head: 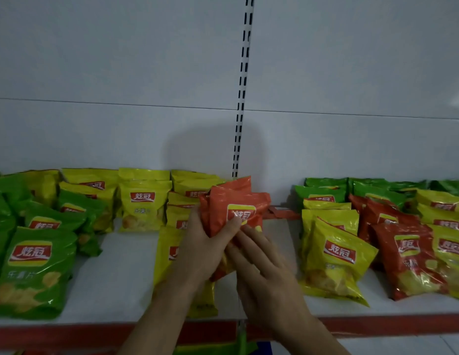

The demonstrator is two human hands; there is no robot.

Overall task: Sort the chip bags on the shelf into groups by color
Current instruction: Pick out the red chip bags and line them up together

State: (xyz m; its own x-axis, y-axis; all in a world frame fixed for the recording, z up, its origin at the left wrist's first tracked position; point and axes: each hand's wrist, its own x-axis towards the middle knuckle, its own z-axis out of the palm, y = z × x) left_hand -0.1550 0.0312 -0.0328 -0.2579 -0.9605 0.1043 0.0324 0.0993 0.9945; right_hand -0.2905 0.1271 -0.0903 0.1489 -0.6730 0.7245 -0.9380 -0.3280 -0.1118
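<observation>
Red bags (pixel 235 206) are held above the shelf (pixel 115 272), at its middle, in front of the slotted upright (pixel 240 119).

Head view:
- Left hand (pixel 205 249): grip closed on the red bags from their left side, thumb across the front label.
- Right hand (pixel 261 265): fingers nearly straight, tips touching the lower right edge of the red bags; grip wide, holding nothing.
- Left of the grip: yellow bags (pixel 144 206), the nearest partly hidden behind the left hand.
- Further left: green bags (pixel 33 270), reaching the shelf's front edge.
- Right of the grip: a mixed group (pixel 336 257) of yellow, red and green bags, apart from both hands.
- Below the grip: the shelf's red front strip (pixel 377 325).
</observation>
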